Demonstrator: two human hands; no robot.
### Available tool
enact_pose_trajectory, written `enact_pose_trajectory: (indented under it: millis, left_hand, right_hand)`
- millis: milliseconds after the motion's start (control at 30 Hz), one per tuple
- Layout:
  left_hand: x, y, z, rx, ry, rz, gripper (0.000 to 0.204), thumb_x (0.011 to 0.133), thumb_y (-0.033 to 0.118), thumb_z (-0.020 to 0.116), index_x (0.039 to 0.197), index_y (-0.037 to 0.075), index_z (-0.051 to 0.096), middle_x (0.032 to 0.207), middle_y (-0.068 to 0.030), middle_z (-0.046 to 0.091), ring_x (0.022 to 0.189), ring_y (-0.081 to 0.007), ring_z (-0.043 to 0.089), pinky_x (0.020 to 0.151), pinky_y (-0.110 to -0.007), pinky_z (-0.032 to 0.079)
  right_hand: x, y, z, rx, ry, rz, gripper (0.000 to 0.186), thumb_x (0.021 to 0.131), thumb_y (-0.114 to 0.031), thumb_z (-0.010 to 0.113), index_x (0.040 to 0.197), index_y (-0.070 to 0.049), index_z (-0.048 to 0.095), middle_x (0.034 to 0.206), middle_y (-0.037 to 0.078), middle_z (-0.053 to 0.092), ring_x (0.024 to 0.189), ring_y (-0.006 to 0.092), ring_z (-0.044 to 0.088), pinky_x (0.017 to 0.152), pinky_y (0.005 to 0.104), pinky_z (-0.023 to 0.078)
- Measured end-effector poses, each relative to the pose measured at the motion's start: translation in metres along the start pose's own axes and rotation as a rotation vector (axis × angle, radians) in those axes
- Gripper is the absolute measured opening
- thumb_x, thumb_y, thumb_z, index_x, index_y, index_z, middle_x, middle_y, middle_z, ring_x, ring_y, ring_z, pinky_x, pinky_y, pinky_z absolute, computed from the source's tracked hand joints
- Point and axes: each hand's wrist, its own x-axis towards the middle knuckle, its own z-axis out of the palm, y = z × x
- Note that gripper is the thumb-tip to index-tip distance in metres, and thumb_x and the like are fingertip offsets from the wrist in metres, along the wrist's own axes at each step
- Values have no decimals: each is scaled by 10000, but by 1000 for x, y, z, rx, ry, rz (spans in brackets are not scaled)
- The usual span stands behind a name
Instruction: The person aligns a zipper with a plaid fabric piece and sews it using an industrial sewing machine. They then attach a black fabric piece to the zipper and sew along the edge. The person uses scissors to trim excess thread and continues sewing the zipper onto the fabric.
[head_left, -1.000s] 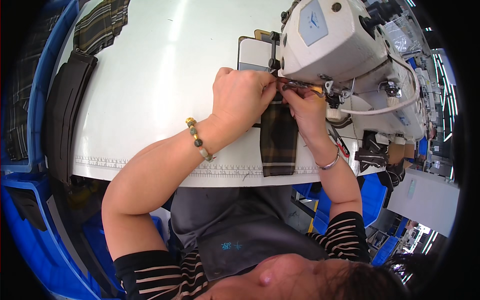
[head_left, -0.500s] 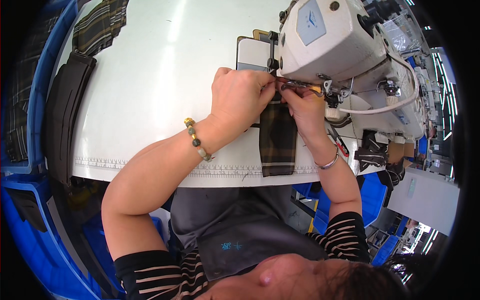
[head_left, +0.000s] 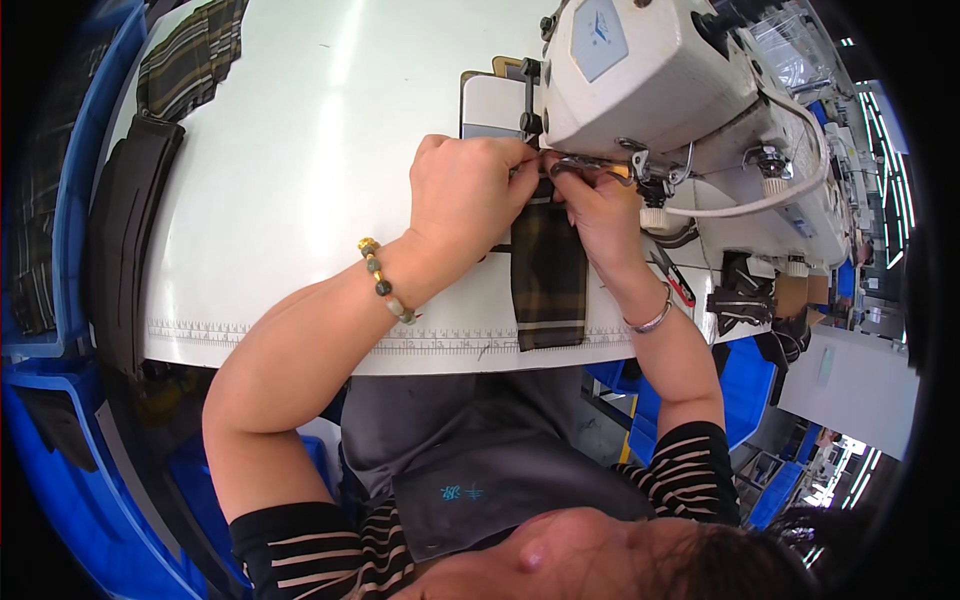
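Observation:
A dark plaid fabric strip (head_left: pixel 549 285) hangs down from the head of a white sewing machine (head_left: pixel 640 80) toward the table's front edge. Close to the needle area, my left hand (head_left: pixel 468 190) has thumb and forefinger pinched together at the strip's upper end. My right hand (head_left: pixel 607 215) is closed at the same end, just below the machine head, its fingertips partly hidden by the machine's parts. Both hands nearly meet there. What exactly lies between the fingertips is too small to see, though the cloth runs right up to them.
Red-handled thread snips (head_left: pixel 675 280) lie right of my right wrist, beside dark fabric pieces (head_left: pixel 740 300). At the left edge are a stack of dark fabric (head_left: pixel 130 230), plaid pieces (head_left: pixel 190 60) and blue bins (head_left: pixel 85 190). A printed ruler (head_left: pixel 400 345) runs along the table's front edge.
Both hands stay pinched at the cloth's upper end with almost the same pose. The whole view has shifted slightly, so machine, hands and strip appear a little further left.

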Motion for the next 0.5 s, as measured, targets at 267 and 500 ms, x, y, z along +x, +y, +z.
enact_pose_trajectory:
  millis: [267,500]
  left_hand:
    - [0,0,1,5,7,12,103,863,196,770,877,108,822,557,-85,631,475,-259,611,509,-363,472]
    - [0,2,-2,29,-41,-25,101,860,204,770,876,116,817,575,-63,653,523,-248,640,586,-354,509]
  right_hand:
    - [0,2,1,54,-20,-26,202,961,-202,733,1078,-45,783,799,-35,666,637,16,521,532,209,368]
    - [-3,-4,1,11,-15,20,193,954,-187,732,1064,-35,771,786,-33,656,633,18,512,542,205,373]
